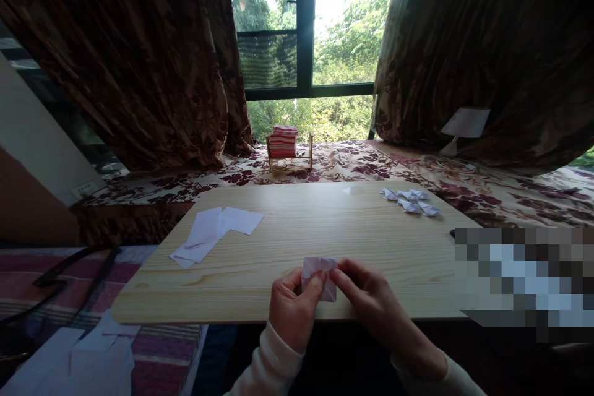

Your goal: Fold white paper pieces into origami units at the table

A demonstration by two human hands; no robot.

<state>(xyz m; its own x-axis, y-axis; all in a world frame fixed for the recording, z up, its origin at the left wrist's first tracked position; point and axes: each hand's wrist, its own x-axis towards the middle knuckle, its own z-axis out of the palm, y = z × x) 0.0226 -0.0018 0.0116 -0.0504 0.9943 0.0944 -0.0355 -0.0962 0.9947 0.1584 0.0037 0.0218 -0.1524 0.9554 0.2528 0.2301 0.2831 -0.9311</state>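
Over the near edge of the wooden table (278, 229) I hold up a small folded square of white paper (328, 292). My left hand (297, 303) pinches it, thumb lying across the front and fingers behind. The thumb and index finger of my right hand (366, 291) grip its upper right edge. Creases run over the face of the square. Left of the hands lie several loose white paper sheets (204, 235), overlapping on the tabletop. At the far right of the table sits a cluster of several small folded paper pieces (411, 201).
Behind the table, a floral-covered sill holds a small rack (291, 158) with a stack of pink-striped cloth or paper (283, 141). A white lamp (465, 124) stands right. More white papers (78, 359) lie on striped fabric at lower left. A blurred patch hides the right edge.
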